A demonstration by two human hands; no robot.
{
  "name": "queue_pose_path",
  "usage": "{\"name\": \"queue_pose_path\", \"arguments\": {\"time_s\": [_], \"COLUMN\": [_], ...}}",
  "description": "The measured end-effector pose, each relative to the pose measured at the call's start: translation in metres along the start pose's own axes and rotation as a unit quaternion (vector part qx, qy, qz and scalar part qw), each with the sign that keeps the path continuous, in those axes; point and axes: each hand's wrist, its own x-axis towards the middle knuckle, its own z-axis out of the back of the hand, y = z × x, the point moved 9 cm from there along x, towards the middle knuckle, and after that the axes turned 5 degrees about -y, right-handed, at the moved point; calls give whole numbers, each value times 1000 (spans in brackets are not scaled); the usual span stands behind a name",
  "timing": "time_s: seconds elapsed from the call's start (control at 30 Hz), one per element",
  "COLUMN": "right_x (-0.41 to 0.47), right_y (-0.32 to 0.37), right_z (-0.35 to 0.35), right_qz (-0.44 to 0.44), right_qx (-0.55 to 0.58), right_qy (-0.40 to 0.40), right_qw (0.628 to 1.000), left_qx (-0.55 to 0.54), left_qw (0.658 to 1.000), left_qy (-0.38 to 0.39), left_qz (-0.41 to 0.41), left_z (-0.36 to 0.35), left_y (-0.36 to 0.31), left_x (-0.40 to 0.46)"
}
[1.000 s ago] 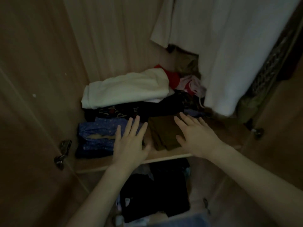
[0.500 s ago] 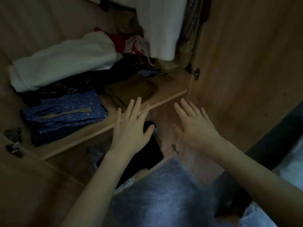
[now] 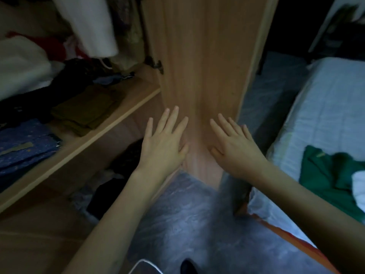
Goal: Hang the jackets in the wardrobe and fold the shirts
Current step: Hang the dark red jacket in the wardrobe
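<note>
Dim bedroom, head view: an open wardrobe of pale wood fills the upper left and centre, with its door panel upright at 12 o'clock. On the shelf at 9 o'clock lie folded shirts: an olive-brown one, square and flat, nearest the shelf edge; a dark blue patterned one just beside it to the left; a bulky white garment behind them on a dark pile. A white jacket hangs at 11 o'clock, blurred. Left hand and right hand are held flat at centre, fingers straight and spread, holding nothing, in front of the door's lower part. At 3 o'clock a bed carries a crumpled green shirt.
</note>
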Motion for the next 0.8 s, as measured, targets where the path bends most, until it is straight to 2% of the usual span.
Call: {"name": "queue_pose_path", "arguments": {"time_s": [0.4, 0.63, 0.8], "right_x": [-181, -312, -398], "right_y": [-237, -343, -393], "right_z": [44, 71, 104], "right_qz": [-230, -361, -442], "right_qx": [15, -6, -29], "right_qy": [-15, -26, -64], "right_qw": [973, 932, 894], "left_qx": [-69, -106, -123], "left_qw": [971, 927, 885], "left_qy": [23, 57, 31], "left_qz": [-228, -356, -448], "left_z": [-31, -36, -24], "left_y": [-300, -469, -569], "left_x": [20, -11, -33]}}
